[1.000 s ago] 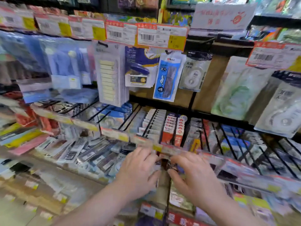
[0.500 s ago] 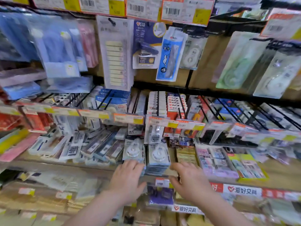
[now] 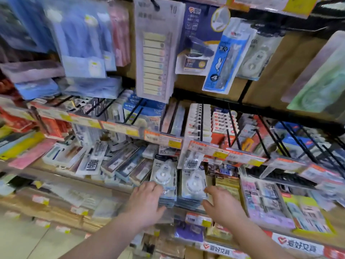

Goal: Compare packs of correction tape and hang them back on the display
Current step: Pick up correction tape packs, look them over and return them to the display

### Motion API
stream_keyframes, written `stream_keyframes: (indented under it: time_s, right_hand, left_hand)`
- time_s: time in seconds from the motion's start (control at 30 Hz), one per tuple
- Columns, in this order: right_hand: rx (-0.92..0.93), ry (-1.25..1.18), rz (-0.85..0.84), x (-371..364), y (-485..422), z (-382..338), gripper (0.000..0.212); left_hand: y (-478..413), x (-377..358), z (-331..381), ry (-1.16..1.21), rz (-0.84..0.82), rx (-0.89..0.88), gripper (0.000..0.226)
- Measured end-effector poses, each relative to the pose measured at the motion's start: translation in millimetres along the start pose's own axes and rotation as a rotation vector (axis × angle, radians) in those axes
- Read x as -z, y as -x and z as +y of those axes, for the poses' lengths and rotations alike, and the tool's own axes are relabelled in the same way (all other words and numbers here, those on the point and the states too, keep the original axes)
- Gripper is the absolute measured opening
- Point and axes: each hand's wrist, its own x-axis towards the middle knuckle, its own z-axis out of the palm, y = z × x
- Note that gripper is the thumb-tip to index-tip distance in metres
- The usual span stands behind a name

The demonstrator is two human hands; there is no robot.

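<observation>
Both hands low at the display, forearms coming in from the bottom edge; left hand [image 3: 147, 200] has its grip grasping the left stack of correction tape packs [image 3: 165, 174] at the lower left corner, fingers over the front, thumb under the bottom edge; right hand [image 3: 222, 206] grip released, fingers spread, fingertips touching the right side of the right stack of correction tape packs [image 3: 194, 184], thumb just below it; we see the two stacks side by side, touching or nearly so, fronts facing us, white round dispensers visible through the blisters; whether they hang on hooks or stand on the shelf we cannot tell; price-tag rail [image 3: 168, 141] runs just above and overhangs the stack tops, and a small hanging pack [image 3: 192, 157] dips in front of the right stack's top; pen packs [image 3: 119, 163] lean just left of the left stack; pastel packs [image 3: 265, 202] lie to the right; black hooks [image 3: 233, 128] jut out above the rail; higher up hang a sticky-tab card [image 3: 155, 51], a stapler pack [image 3: 197, 43] and a blue ruler pack [image 3: 224, 58]; purple pack [image 3: 190, 230] sits below the stacks; much of the frame is blurred
</observation>
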Motion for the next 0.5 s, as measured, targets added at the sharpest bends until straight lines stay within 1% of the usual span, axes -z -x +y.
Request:
stream_keyframes:
  time_s: [0.1, 0.23, 0.37, 0.43, 0.5]
  right_hand:
    - [-0.038, -0.055, -0.052, -3, -26, 4, 0.047]
    - [-0.152, -0.214, -0.1, -7, -50, 8, 0.051]
    - [-0.183, -0.292, -0.141, -15, -66, 13, 0.049]
    - [-0.211, -0.397, -0.139, -20, -71, 14, 0.059]
    - [-0.255, -0.479, -0.145, -24, -74, 15, 0.071]
  left_hand:
    - [-15, 1, -7, 0.067, 0.008, 0.058, 0.059]
    - [-36, 3, -13, 0.154, -0.015, 0.148, 0.058]
    - [-52, 4, -12, 0.304, -0.05, 0.244, 0.06]
    - [-59, 4, -12, 0.408, -0.044, 0.314, 0.059]
    - [-65, 3, -11, 0.474, -0.056, 0.389, 0.063]
